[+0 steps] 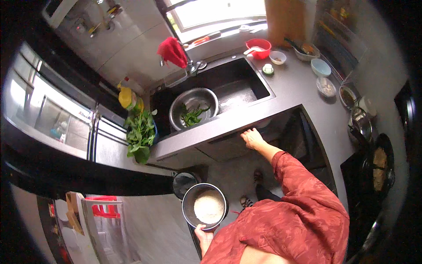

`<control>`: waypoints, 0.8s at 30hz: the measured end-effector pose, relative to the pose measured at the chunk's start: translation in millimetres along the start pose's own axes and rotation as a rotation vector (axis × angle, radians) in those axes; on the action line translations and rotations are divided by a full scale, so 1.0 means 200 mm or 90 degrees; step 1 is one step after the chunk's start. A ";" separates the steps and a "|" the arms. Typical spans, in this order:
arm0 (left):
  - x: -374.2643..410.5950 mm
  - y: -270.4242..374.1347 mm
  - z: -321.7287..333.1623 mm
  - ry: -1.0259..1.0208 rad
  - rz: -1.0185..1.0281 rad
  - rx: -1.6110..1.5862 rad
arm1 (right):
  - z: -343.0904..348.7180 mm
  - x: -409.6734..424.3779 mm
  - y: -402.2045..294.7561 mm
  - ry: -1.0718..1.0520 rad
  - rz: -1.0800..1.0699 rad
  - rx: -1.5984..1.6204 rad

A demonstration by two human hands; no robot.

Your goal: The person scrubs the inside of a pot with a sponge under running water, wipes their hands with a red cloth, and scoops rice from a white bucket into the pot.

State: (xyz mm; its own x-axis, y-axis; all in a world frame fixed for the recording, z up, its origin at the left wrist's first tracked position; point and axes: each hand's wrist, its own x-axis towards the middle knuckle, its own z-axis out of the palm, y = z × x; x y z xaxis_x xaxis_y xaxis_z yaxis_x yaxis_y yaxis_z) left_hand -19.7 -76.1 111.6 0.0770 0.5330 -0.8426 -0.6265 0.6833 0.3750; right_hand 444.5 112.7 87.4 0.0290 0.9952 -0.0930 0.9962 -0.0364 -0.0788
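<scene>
My left hand (203, 235) grips the lower rim of a round metal pot (185, 211), which has pale grains like uncooked rice (208, 207) inside. My right hand (253, 138) is at the top edge of a cabinet door (227, 145) under the counter's front edge, its fingers curled over that edge. To its right the cabinet front looks open onto a dark inside. In the black sink (239, 89) beyond sits a steel basin (211, 99) with green leaves (192, 116) in it. A red cloth (172, 52) hangs over the faucet.
Leafy greens (140, 133) and a yellow bottle (127, 98) stand left of the sink. A red bowl (263, 49), small bowls (320, 67) and a pan (389, 165) line the right counter. A dark round bin (184, 184) stands behind the pot.
</scene>
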 end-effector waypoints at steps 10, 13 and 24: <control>-0.33 0.06 0.88 0.091 0.102 0.105 | 0.01 -0.11 0.07 0.075 0.033 0.142; -0.35 0.08 1.05 0.109 0.090 0.129 | -0.16 -0.35 0.26 0.276 0.012 0.217; 0.15 0.16 0.95 -0.054 0.040 0.015 | -0.03 -1.21 0.59 0.112 1.007 0.702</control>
State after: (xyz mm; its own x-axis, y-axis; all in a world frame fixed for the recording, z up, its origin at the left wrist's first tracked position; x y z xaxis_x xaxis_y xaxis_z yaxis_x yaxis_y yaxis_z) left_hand 109.7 55.2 172.0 0.1039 0.6143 -0.7822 -0.6132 0.6588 0.4359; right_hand 556.3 -132.8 106.7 0.7883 0.0024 -0.6153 -0.4164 -0.7341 -0.5363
